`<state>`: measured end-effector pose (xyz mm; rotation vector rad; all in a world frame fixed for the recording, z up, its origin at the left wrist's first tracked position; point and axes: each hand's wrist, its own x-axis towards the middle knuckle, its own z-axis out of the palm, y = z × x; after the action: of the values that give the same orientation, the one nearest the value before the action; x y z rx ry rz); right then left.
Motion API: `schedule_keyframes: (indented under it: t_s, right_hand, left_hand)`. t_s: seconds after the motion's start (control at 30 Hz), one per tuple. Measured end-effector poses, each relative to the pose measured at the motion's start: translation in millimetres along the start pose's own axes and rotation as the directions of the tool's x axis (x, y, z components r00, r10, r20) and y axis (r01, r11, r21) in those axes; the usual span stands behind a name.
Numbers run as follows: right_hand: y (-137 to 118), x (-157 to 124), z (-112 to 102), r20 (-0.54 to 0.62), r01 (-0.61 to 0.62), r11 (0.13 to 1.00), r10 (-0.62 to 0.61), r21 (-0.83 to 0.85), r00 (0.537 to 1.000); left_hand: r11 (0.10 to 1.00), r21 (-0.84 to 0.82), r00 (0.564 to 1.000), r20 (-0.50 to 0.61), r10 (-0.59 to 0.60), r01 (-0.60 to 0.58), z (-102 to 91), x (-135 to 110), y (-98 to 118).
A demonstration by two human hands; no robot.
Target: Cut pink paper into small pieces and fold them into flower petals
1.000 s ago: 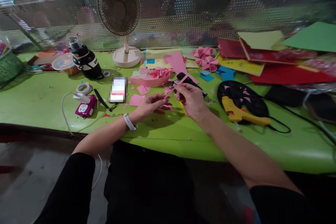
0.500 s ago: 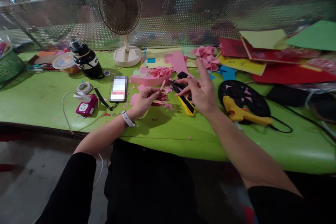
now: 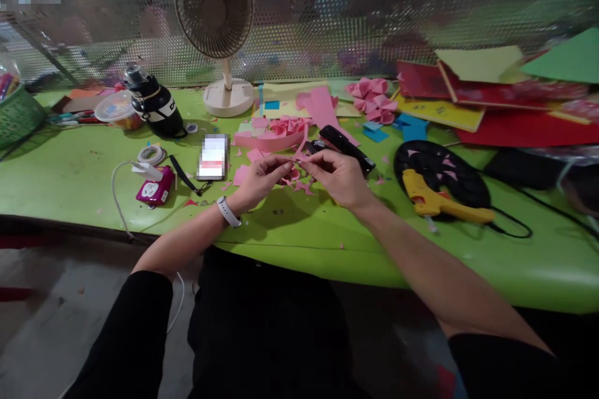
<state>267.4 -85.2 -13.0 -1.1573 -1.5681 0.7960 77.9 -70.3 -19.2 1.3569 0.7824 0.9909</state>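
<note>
A narrow pink paper strip (image 3: 302, 139) rises from between my two hands. My left hand (image 3: 263, 181), with a white band on the wrist, pinches it between thumb and finger. My right hand (image 3: 340, 177) meets it from the other side, thumb and forefinger closed on the same strip. Just behind my right hand lies a black stapler (image 3: 349, 148). Pink paper scraps (image 3: 299, 184) are scattered below the fingertips. A curved pink paper band (image 3: 269, 142) with folded pink pieces (image 3: 287, 128) sits behind my left hand.
At the right, a yellow glue gun (image 3: 437, 202) rests on a black pad (image 3: 442, 168). A phone (image 3: 213, 159), a purple power adapter (image 3: 156, 187) and a black bottle (image 3: 156, 106) stand left. Behind are a fan (image 3: 228, 96), pink paper flowers (image 3: 373, 100) and coloured sheets (image 3: 519, 128).
My right hand has moved left and down to meet my left hand, its spread fingers now closed on the strip. The stapler shows more fully. My left hand has stayed nearly in place.
</note>
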Motion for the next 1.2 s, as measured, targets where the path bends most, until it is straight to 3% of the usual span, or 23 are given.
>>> schedule_keyframes:
  t_s: [0.17, 0.57, 0.77, 1.2]
  right_hand:
    - [-0.4, 2.5, -1.7, 0.041, -0.041, 0.999, 0.041, 0.008, 0.998]
    - [5.0, 3.1, -2.4, 0.149, -0.137, 0.979, 0.114, 0.152, 0.982]
    - [5.7, 2.5, -2.5, 0.182, -0.153, 0.973, 0.121, 0.173, 0.976]
    - [3.7, 1.8, -4.3, 0.305, -0.235, 0.940, 0.154, 0.248, 0.940]
  left_hand:
    - [1.000, 0.009, 1.000, 0.010, -0.009, 0.009, -0.2, 0.5, -3.1]
    - [0.988, 0.048, 0.987, -0.056, 0.149, -0.146, 0.5, 1.5, -4.1]
    - [0.995, 0.039, 0.993, -0.066, 0.099, -0.096, 1.9, 0.2, -2.1]
    - [0.991, -0.042, 0.992, -0.030, 0.124, -0.125, 1.9, -0.1, -5.6]
